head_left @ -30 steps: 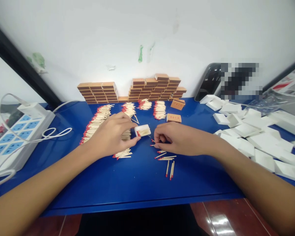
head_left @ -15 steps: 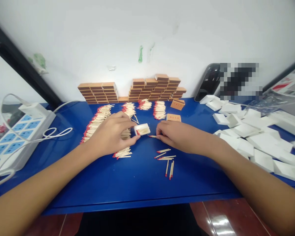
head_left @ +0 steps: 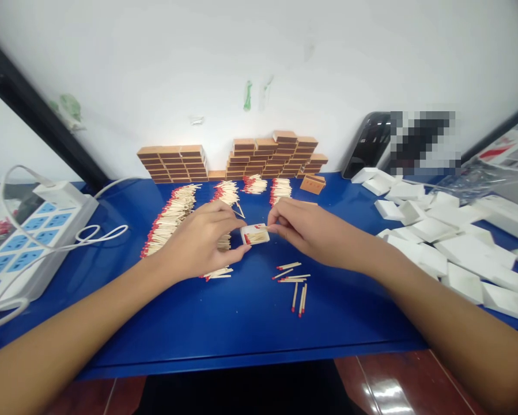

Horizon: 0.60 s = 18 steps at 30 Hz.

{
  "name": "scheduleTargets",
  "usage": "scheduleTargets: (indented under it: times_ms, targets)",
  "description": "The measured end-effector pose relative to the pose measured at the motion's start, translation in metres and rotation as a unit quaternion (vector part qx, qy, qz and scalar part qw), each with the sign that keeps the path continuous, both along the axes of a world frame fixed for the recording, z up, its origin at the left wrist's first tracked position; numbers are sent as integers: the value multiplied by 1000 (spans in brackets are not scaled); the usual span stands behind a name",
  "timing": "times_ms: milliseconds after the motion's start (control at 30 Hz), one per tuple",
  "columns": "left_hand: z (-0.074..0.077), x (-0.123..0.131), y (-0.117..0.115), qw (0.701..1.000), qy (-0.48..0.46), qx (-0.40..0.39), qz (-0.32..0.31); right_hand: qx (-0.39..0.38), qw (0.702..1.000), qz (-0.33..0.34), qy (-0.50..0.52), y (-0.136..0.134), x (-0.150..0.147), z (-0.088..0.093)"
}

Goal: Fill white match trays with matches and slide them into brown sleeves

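Note:
My left hand [head_left: 213, 239] pinches the left end of a small white matchbox tray [head_left: 245, 230], tilted above the blue table. Several red-tipped matches [head_left: 259, 237] lie inside it. At the tray's right end, my right hand [head_left: 294, 226] is closed on a match whose red head reaches over the tray. Loose matches [head_left: 293, 278] are scattered on the table below my right hand. Partly behind my left hand are long rows of matches [head_left: 167, 222], and smaller heaps [head_left: 254, 184] lie farther back. A brown matchbox sleeve [head_left: 313, 184] stands beyond my right hand; another is mostly hidden by it.
Stacked brown matchboxes [head_left: 271, 155] line the wall, with a lower stack [head_left: 172, 163] to their left. White empty trays [head_left: 435, 225] are heaped at the right. A power strip [head_left: 38, 242] with white cables sits at the left. A dark phone-like object [head_left: 368, 144] leans on the wall.
My right hand has moved up and left, bringing its match from the table side to over the tray. The tray has shifted slightly right and turned in my left hand.

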State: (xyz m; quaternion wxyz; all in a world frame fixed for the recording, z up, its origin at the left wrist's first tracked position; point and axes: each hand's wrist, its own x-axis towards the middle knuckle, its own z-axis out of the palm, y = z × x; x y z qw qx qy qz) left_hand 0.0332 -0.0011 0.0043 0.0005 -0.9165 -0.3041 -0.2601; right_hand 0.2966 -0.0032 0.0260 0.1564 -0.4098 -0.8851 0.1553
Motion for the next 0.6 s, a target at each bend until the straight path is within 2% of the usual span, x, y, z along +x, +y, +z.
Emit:
scheduleTargets:
  times_ms: [233, 600]
  targets:
    - [-4, 0, -1, 999, -12, -8, -35, 2, 1000, -1, -3, 0, -6, -10]
    - [-6, 1, 0, 999, -17, 0, -35, 1, 1000, -1, 31, 2, -8, -12]
